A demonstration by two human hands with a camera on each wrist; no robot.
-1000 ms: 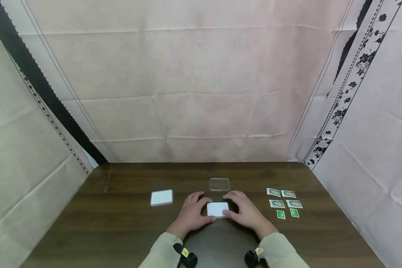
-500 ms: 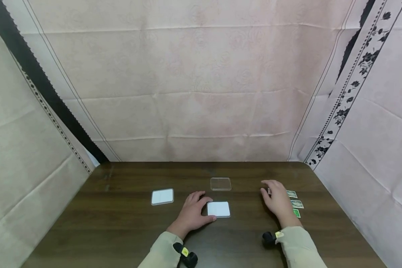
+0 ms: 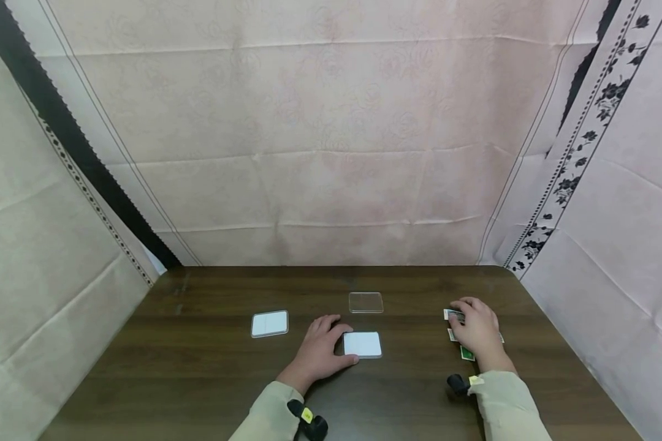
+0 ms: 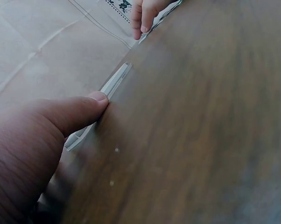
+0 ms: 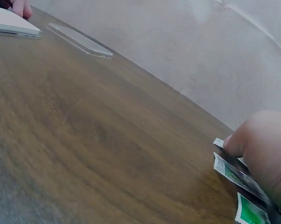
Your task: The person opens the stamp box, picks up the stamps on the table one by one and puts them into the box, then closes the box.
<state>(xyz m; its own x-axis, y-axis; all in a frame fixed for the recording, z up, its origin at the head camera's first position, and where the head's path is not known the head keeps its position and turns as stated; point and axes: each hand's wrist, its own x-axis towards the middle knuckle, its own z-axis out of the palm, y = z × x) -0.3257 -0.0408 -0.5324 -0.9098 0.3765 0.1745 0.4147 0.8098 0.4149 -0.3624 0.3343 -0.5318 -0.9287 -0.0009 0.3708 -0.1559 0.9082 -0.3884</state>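
Observation:
My left hand [image 3: 319, 352] holds the left side of a shallow clear plastic case [image 3: 362, 345] with a white filling. Its thumb [image 4: 87, 109] presses the near edge while its fingers reach round the far one. My right hand [image 3: 480, 334] is low over a group of small postage stamps with white perforated edges, thumb and fingers bent at the upper row. An upper stamp [image 3: 452, 314] and a green stamp [image 3: 467, 353] show beside it; others are hidden beneath the palm. Whether the fingertips pinch a stamp I cannot tell.
Behind the held case lies a transparent lid [image 3: 366, 302]. A second white-filled case [image 3: 270, 324] rests to the left. The brown wooden table [image 3: 198, 367] is bounded by pale cloth hangings [image 3: 331, 153] at the back and sides.
My right hand has let go of the case's right side, moved across to the stamps and then slid a little rightward over them. My left hand stays at the case.

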